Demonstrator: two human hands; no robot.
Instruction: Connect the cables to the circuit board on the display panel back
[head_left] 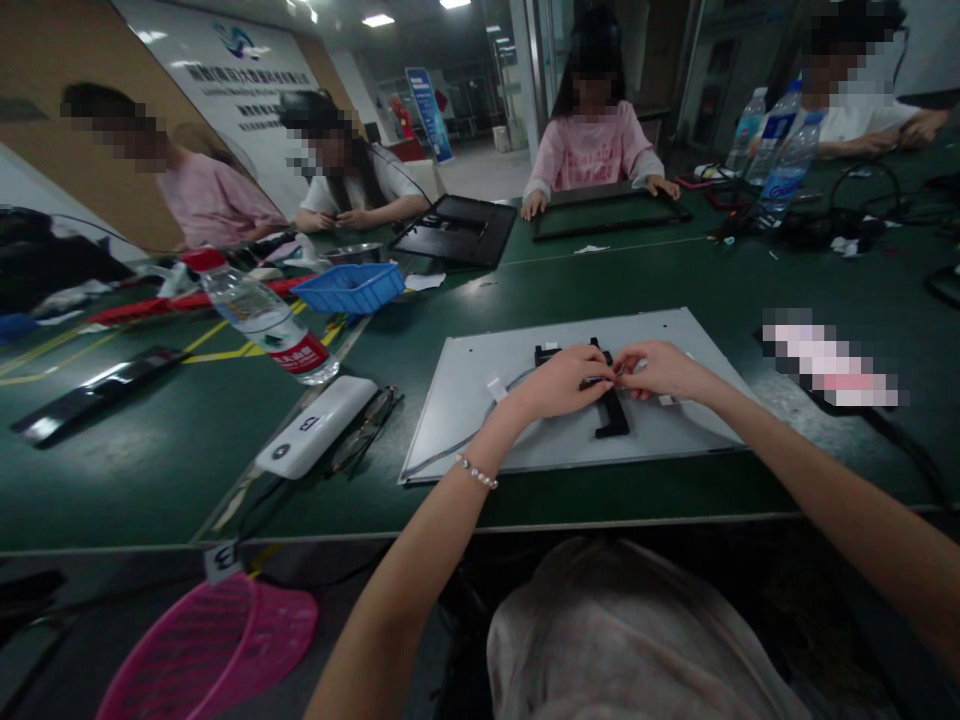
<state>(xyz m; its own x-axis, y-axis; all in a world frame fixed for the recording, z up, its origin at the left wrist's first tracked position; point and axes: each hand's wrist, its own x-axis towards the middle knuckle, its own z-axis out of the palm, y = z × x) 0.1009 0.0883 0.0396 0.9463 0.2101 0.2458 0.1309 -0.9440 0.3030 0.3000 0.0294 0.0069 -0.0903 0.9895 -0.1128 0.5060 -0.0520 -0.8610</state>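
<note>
1. On the near left, a white power bank [319, 428] bears a dark character, either a B or a 3, beside a round mark.
2. A white tag [223, 563] at the near table edge shows a similar dark character, B or 3.
3. The red-capped water bottle [262, 325] has a red label with white Chinese characters, too blurred to read surely.
4. The far-left wall sign [244, 75] carries a blue logo above Chinese lines, not clearly legible.
5. Print on the far blue banner [430, 113] and pink shirt [600, 148] is unreadable.
</note>
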